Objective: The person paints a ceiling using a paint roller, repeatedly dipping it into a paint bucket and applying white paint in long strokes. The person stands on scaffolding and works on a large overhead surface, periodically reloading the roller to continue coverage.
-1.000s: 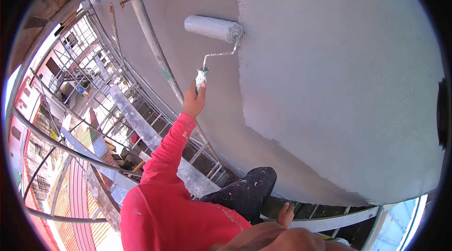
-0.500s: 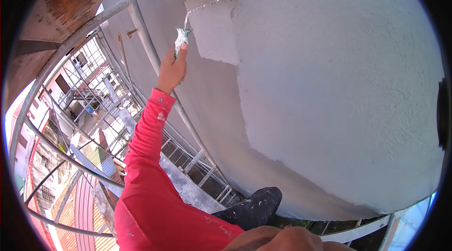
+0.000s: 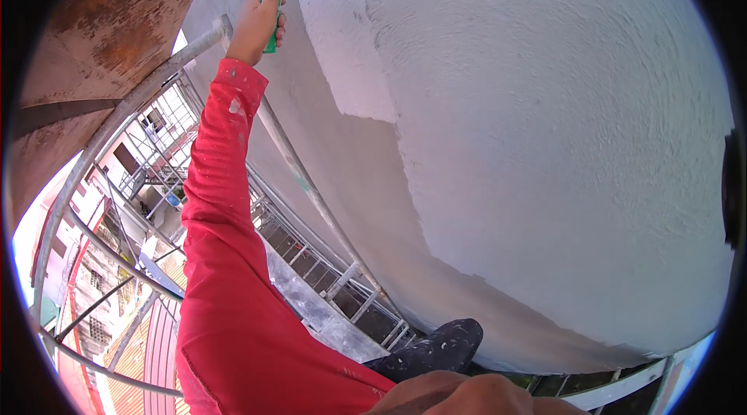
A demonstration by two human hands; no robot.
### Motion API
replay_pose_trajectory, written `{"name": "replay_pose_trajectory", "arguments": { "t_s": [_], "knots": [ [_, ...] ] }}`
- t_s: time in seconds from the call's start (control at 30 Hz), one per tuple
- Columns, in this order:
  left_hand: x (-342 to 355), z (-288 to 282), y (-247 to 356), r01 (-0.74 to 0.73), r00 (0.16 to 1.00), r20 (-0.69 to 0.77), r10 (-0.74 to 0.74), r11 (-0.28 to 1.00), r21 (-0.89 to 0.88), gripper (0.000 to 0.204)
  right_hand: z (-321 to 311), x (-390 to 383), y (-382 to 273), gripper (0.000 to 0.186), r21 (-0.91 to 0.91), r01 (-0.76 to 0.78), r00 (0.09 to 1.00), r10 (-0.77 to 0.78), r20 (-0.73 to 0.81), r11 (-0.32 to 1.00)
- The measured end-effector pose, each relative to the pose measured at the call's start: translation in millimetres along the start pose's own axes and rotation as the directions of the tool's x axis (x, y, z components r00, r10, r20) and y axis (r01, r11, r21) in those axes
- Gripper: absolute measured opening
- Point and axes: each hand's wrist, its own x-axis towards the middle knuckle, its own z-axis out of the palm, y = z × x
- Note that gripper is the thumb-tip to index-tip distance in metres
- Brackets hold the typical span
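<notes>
My left hand (image 3: 261, 22), at the end of a paint-spotted red sleeve, is closed around the green, paint-speckled handle (image 3: 271, 46) of a roller high on the grey curved wall (image 3: 545, 166). The roller's head is out of view past the upper edge. A lighter patch of fresh paint (image 3: 350, 80) shows below and right of the handle, beside darker, flat grey wall lower down. My right hand is not visible.
A scaffold pole (image 3: 303, 181) runs diagonally along the wall beside my arm. A rusty board (image 3: 109, 18) hangs at upper left over curved tube rails (image 3: 74, 181). Below are a grey plank (image 3: 303, 298), my dark-trousered knee (image 3: 443, 345), more scaffolding, and neighbouring roofs and buildings.
My left hand has travelled up and leftward with the roller, whose head has left the frame. A lighter painted strip has appeared along the edge of the darker wall area.
</notes>
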Motion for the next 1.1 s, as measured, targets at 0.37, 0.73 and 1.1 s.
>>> {"name": "replay_pose_trajectory", "arguments": {
  "t_s": [0.37, 0.73, 1.1],
  "knots": [
    [87, -20, 26, -0.119, 0.992, -0.049, 0.119, 0.993, 0.002, 0.055, -18, -20, -15, 0.033, -0.071, -0.002, 0.948, -0.021, -0.317, 0.997],
    [-78, 41, -65, 0.003, 1.0, 0.018, -0.002, 1.0, -0.013, 0.052, -16, -10, -10, 0.033, -0.088, -0.066, 0.955, 0.037, -0.295, 0.994],
    [-242, 92, -256, 0.094, 0.989, 0.115, -0.098, 0.995, 0.043, 0.04, -35, -23, -21, 0.038, -0.091, -0.037, 0.955, 0.008, -0.296, 0.995]
  ]
}}
